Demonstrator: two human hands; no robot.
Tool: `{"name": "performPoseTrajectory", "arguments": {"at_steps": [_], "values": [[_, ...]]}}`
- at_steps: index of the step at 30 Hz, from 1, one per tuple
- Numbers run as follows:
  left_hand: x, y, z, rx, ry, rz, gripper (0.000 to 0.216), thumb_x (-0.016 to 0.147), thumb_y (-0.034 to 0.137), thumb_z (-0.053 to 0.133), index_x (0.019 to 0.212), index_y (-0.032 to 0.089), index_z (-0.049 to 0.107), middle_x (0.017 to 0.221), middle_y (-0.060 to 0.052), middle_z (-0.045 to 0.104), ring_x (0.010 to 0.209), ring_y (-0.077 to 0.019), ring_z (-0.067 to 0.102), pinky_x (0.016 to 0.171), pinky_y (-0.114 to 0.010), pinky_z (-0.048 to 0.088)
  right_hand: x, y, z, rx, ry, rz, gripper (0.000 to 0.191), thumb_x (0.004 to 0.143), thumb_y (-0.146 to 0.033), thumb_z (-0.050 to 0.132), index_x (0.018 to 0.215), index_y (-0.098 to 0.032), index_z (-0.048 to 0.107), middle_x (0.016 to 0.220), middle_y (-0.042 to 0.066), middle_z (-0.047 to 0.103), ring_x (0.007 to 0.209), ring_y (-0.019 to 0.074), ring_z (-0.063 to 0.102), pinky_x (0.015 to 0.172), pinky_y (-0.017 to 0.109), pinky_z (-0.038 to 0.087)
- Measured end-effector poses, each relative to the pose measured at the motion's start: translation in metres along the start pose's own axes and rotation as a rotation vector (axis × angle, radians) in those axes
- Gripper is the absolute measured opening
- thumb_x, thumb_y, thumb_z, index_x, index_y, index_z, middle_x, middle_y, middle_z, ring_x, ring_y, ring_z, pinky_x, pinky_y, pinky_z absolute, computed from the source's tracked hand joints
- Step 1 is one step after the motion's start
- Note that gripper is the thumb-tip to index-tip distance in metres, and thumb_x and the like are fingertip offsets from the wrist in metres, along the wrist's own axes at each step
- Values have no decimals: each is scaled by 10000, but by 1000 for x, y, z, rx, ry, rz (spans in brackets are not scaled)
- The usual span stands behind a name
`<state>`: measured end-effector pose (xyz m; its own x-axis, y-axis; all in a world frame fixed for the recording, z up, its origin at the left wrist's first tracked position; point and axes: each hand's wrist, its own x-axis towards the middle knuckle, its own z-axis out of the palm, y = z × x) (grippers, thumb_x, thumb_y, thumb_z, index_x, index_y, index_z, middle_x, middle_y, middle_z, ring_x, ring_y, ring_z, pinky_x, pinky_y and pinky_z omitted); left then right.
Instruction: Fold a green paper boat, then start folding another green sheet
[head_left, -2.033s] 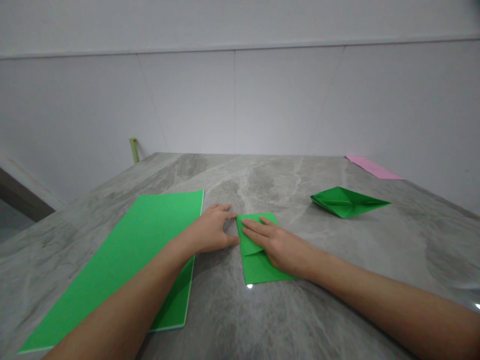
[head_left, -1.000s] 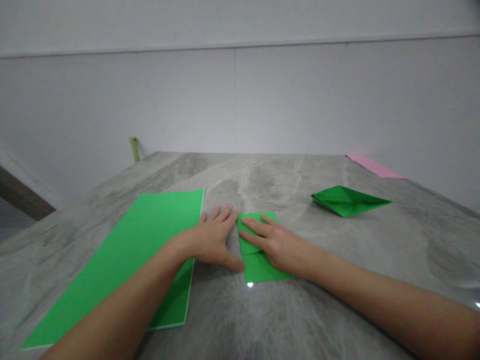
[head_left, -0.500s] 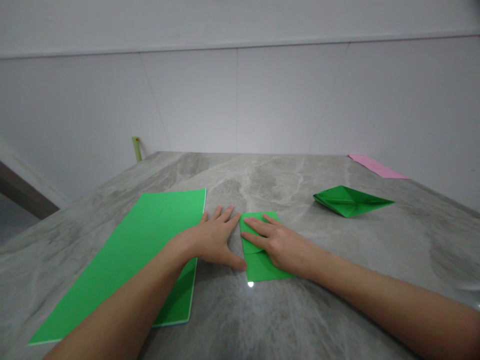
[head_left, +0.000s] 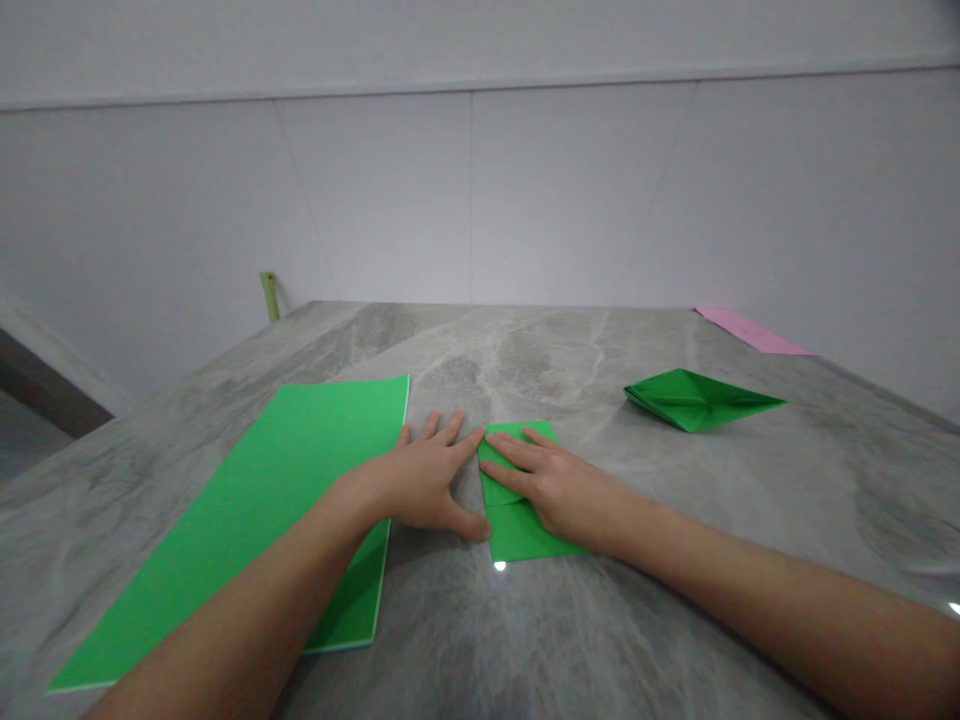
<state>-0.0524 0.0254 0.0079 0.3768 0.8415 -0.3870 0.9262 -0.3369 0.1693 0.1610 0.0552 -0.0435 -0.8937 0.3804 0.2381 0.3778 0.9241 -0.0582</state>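
A small folded green paper (head_left: 517, 535) lies on the grey marble table (head_left: 570, 640) in front of me. My right hand (head_left: 559, 485) rests flat on it, fingers stretched out and pressing its top fold. My left hand (head_left: 427, 478) lies flat on the table just left of the paper, fingers spread, with the thumb touching the paper's left edge. Neither hand holds anything.
A stack of large green sheets (head_left: 255, 510) lies to the left, partly under my left forearm. A finished folded green paper shape (head_left: 697, 400) sits at the right. A pink sheet (head_left: 750, 332) lies at the far right by the white wall. A green post (head_left: 268, 296) stands at the far left corner.
My left hand spread its fingers and slid its thumb down along the paper's left edge. My right hand has stayed pressed on the paper.
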Motion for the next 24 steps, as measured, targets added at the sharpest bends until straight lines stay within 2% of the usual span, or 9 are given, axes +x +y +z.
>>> {"name": "performPoseTrajectory", "arguments": {"at_steps": [8, 13, 17, 24], "values": [[2, -2, 4, 15, -3, -9, 1217, 653, 762, 616, 1554, 206, 17, 1594, -161, -103, 1427, -449, -106, 1116, -670, 90, 0, 0, 1, -11, -31, -2, 525, 839, -17, 489, 1356, -102, 519, 1483, 222, 416, 1381, 333, 392, 1100, 538, 383], [2, -1, 3, 16, -9, -9, 1219, 651, 764, 618, 1555, 210, 17, 1594, -161, -107, 1425, -453, -111, 1113, -675, 90, 0, 0, 3, 18, -5, -3, 525, 849, -28, 490, 1362, -139, 517, 1492, 193, 417, 1397, 301, 375, 1115, 522, 368], [3, -2, 4, 13, 1, -5, 1218, 649, 771, 612, 1556, 206, 26, 1594, -159, -108, 1427, -455, -106, 1111, -679, 94, 0, -1, 2, 39, -4, -2, 519, 851, -28, 490, 1360, -124, 525, 1484, 210, 419, 1394, 314, 377, 1113, 543, 363], [3, -4, 7, -2, 9, 5, 1259, 645, 804, 572, 1553, 142, 5, 1596, -160, -98, 1433, -445, -117, 1122, -666, 89, 1, -2, -1, 21, -15, -12, 487, 871, -43, 484, 1350, -112, 535, 1457, 221, 452, 1381, 319, 398, 1101, 551, 378]]}}
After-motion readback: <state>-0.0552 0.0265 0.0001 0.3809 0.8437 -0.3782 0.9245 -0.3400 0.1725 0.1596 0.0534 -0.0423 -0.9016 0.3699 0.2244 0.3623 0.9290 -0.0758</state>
